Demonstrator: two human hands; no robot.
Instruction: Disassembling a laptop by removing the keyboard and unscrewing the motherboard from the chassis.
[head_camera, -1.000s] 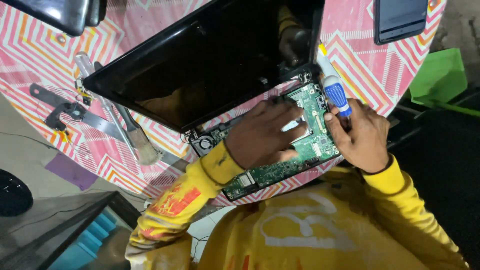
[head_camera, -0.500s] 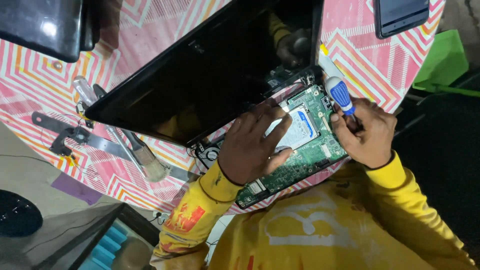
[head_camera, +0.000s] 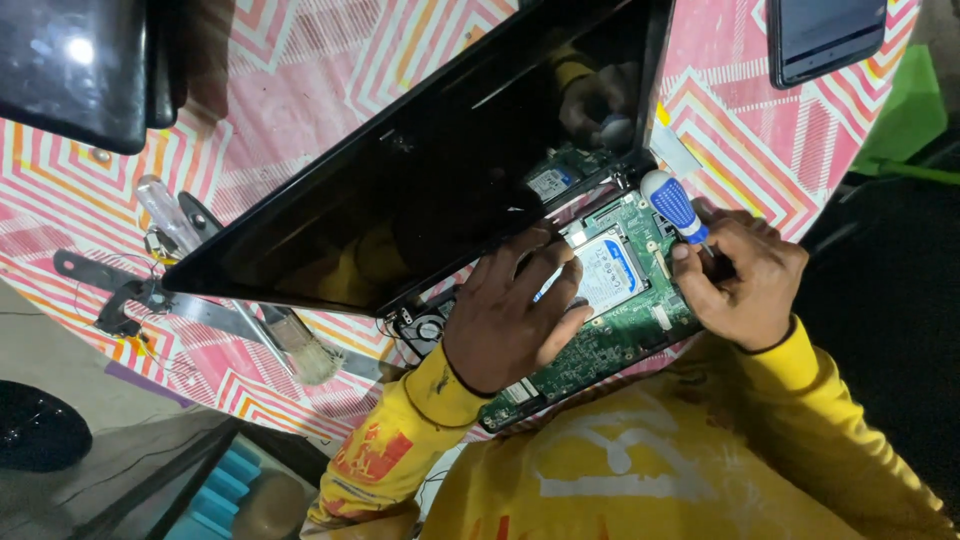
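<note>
Green circuit board (head_camera: 610, 335) fills the opened laptop base (head_camera: 560, 330), a silver hard drive (head_camera: 605, 272) with a blue label seated in its bay. The left hand (head_camera: 515, 325) lies flat on the board, fingers (head_camera: 560, 290) spread open and touching the drive's near-left edge. To the right, the right hand (head_camera: 745, 280) closes around a screwdriver (head_camera: 678, 208); its blue-and-white handle points far-left, its long axis slanting down into the fist. The black screen (head_camera: 420, 170) tilts up over the pink zigzag counter (head_camera: 300, 60).
</note>
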